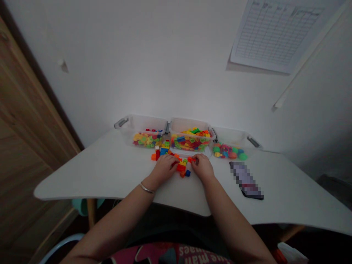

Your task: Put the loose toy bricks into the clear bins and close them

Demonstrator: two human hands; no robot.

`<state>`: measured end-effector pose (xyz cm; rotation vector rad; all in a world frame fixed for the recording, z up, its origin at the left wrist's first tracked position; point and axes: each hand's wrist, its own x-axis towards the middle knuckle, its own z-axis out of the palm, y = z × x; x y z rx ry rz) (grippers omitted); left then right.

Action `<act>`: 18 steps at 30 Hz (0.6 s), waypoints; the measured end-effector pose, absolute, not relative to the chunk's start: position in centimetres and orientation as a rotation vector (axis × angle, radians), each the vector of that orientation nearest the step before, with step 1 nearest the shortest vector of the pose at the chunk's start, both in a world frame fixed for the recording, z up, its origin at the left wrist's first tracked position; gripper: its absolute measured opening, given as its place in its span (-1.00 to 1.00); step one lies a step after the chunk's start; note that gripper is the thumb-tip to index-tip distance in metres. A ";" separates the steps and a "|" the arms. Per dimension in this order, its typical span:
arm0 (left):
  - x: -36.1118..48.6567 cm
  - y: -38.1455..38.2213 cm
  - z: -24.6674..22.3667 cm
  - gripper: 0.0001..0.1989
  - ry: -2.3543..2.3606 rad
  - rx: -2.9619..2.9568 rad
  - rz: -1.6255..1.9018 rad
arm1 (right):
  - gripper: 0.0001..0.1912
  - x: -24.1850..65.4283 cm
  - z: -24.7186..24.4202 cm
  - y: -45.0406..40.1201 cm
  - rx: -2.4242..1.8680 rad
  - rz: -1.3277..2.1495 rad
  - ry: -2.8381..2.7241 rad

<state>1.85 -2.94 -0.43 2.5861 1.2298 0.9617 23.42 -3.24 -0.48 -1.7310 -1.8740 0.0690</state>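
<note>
Where the hands work: low over the white desk [110,176], close together in front of three clear boxes, with a cluster of bright toy blocks between and beside them.
Left hand [166,168]: fingertips against the small build [181,167] of red and yellow blocks; I cannot tell whether its grip is pinching the build or only steadying it.
Right hand [202,167]: grip closed on an orange piece [190,159], held just beside the build and, as far as I can make out, not joined to it.
Small build: on the desk between the two hands, with a blue block [188,173] at its near edge; whether that block is attached is too small to tell.
Done so far: judging by the stacked blocks, the blue and yellow figure [164,148] behind the left hand looks put together, while the small build seems only partly made.
Left over: the orange piece appears unplaced, and plenty of blocks remain in the left box [150,123] and middle box [189,124]; the right box [233,135] holds rounder coloured pieces.
Off to the side: a phone [246,181] lies on the desk, right of the right hand and apart from the blocks.
</note>
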 end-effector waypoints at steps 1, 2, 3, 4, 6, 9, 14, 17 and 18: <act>1.8 -3.0 -0.4 -0.82 1.232 2.584 0.961 | -0.85 23.4 -0.4 -3.3 -1.751 0.066 -1.868; 1.8 -3.0 -0.4 -0.82 1.232 2.585 0.960 | -0.87 23.3 -0.4 -3.3 -1.766 0.065 -1.868; 1.8 -3.0 -0.3 -0.82 1.233 2.588 0.960 | -0.88 23.3 -0.4 -3.3 -1.776 0.068 -1.871; 1.8 -3.0 -0.4 -0.82 1.235 2.591 0.960 | -0.90 23.2 -0.3 -3.4 -1.781 0.074 -1.875; 1.8 -2.9 -0.5 -0.82 1.241 2.596 0.961 | -0.91 23.1 -0.3 -3.5 -1.787 0.090 -1.883; 1.7 -2.8 -0.7 -0.82 1.239 2.600 0.955 | -0.90 23.2 -0.3 -3.6 -1.783 0.100 -1.889; 1.7 -2.8 -0.5 -0.83 1.234 2.604 0.946 | -0.89 23.4 -0.9 -3.5 -1.729 0.180 -1.818; 1.7 -3.0 0.0 -0.83 1.250 2.590 0.939 | -0.88 23.3 -0.8 -3.3 -1.581 0.200 -1.705; 1.7 -3.1 0.1 -0.82 1.253 2.586 0.938 | -0.87 23.3 -0.5 -3.3 -1.505 0.183 -1.660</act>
